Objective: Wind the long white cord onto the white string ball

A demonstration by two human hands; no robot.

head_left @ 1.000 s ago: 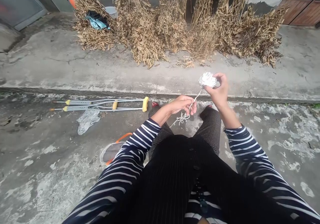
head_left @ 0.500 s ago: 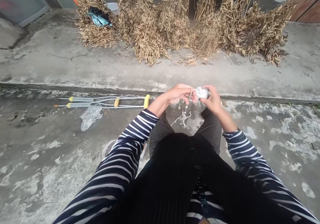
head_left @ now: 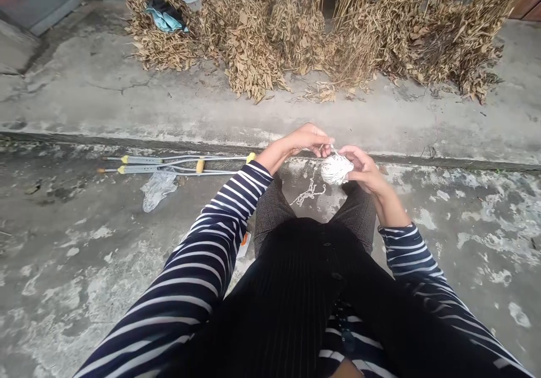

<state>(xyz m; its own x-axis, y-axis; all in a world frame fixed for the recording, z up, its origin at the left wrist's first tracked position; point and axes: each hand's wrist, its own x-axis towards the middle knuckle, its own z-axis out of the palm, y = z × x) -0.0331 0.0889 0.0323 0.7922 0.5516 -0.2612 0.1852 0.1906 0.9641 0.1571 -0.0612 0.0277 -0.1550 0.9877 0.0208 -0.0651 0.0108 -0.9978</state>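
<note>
A white ball of string point(head_left: 335, 169) sits in my right hand point(head_left: 361, 169), whose fingers curl round it from the right. My left hand point(head_left: 308, 139) is just up and left of the ball, pinching the string where it leaves the ball. A loose tangle of the same white string point(head_left: 307, 193) lies on the concrete below, between my knees. Both striped sleeves reach forward over my dark lap.
Two metal crutches with yellow pads point(head_left: 177, 165) lie on the ground at left, next to a crumpled clear plastic bag point(head_left: 157, 189). A raised concrete step point(head_left: 169, 113) runs across. Dry brown plant bundles point(head_left: 304, 34) lean against the far wall, with blue cloth point(head_left: 164, 17) on one.
My right hand has brought the ball down from a raised position to meet my left hand, which rose toward it. The camera view has tilted down slightly.
</note>
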